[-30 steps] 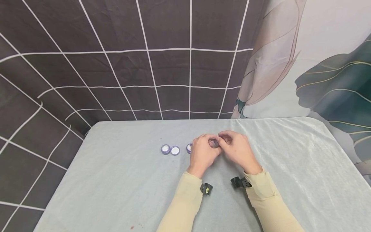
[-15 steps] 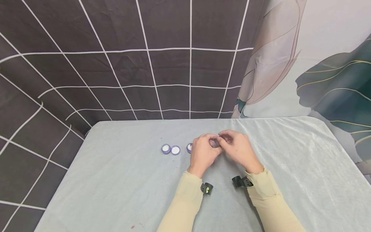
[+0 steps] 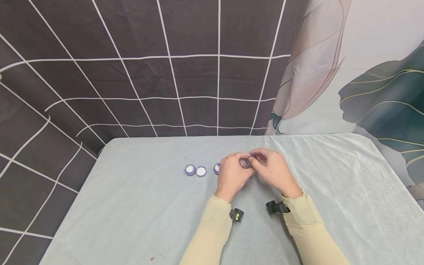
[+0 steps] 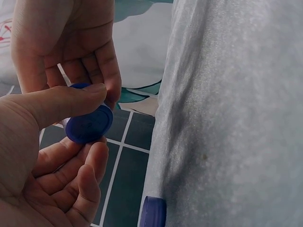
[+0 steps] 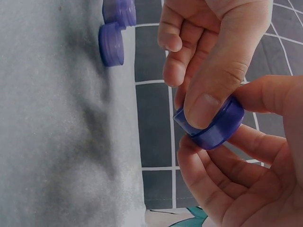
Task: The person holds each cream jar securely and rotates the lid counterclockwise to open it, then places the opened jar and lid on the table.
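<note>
Left hand (image 3: 232,176) and right hand (image 3: 271,170) meet over the middle of the table. Between them is a small round purple container (image 5: 222,128), held clear of the cloth. In the right wrist view, the left thumb (image 5: 203,109) presses on one side while the right fingers grip its rim. A flat purple edge shows beside the ring, perhaps a lid; I cannot tell whether it is joined. From the left wrist, the purple disc (image 4: 90,126) sits under the left thumb. Just left of the left hand lies another purple container (image 3: 216,169), partly hidden by it.
Farther left, a purple round container (image 3: 190,169) and a purple-rimmed white disc (image 3: 201,171) lie side by side on the pale grey cloth (image 3: 132,206). Dark gridded fabric (image 3: 195,81) hangs behind the table, with a patterned curtain (image 3: 331,81) at right.
</note>
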